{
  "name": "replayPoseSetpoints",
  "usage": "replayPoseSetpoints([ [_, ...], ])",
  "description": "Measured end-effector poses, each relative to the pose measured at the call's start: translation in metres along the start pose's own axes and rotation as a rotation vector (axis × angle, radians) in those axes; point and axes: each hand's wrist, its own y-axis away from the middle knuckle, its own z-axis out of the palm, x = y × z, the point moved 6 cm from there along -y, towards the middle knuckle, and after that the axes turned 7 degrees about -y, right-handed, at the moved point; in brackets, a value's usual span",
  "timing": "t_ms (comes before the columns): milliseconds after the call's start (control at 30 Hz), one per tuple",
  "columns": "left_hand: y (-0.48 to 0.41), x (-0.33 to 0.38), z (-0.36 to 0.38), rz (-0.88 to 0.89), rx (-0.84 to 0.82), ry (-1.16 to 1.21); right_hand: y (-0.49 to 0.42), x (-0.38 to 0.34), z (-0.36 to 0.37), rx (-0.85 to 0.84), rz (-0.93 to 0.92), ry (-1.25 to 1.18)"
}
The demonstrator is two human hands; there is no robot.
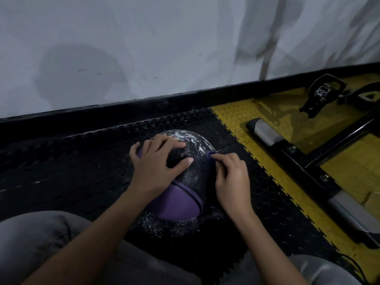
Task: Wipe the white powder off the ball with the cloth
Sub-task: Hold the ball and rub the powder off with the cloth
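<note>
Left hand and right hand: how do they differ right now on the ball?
The left hand lies on top of the ball, fingers spread; the right hand is at the ball's right side, fingers curled. The left hand holds nothing, only resting on the ball; the right hand pinches the purple cloth. Both are at the ball, short of the white powder on its far side.

Head view – forward, downward, close over floor [61,161].

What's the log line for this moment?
left hand rests on black-and-purple textured ball | right hand pinches purple cloth | white powder on ball's far side
</note>
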Motion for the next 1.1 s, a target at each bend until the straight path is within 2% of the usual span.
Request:
replayPoseSetpoints([
  [100, 0.001, 0.000, -0.001, 0.001, -0.008, -0.010, 0.017, -0.029, 0.004, -0.040, -0.162, 0.026],
  [167, -0.003, -0.002, -0.002, 0.011, -0.041, 0.022, 0.012, -0.023, 0.004, -0.039, -0.159, 0.009],
  [300, -0.017, -0.017, -0.009, -0.012, -0.117, 0.127, -0.004, 0.005, -0.005, 0.016, -0.054, -0.072],
  [533, -0.010, -0.017, 0.001, -0.050, -0.379, 0.014, -0.017, 0.047, -0.003, -0.026, 0.254, -0.110],
  [600, -0.010, -0.019, -0.002, -0.045, -0.456, -0.006, -0.015, 0.037, -0.005, -0.015, 0.220, -0.110],
  [667, -0.010, -0.022, -0.005, -0.059, -0.490, -0.016, -0.006, 0.011, -0.006, 0.020, 0.070, -0.064],
  [767, -0.008, -0.026, -0.006, -0.094, -0.486, -0.051, 0.015, -0.030, 0.006, 0.000, -0.165, 0.056],
  [833, -0.007, -0.025, -0.004, -0.093, -0.470, -0.092, 0.019, -0.039, 0.011, -0.007, -0.246, 0.094],
  [1000, -0.006, -0.019, 0.000, -0.086, -0.392, -0.096, -0.005, -0.003, -0.003, 0.041, -0.086, -0.003],
  [1100, -0.004, -0.012, 0.000, -0.039, -0.299, -0.154, -0.012, 0.010, -0.004, 0.023, -0.060, -0.017],
])
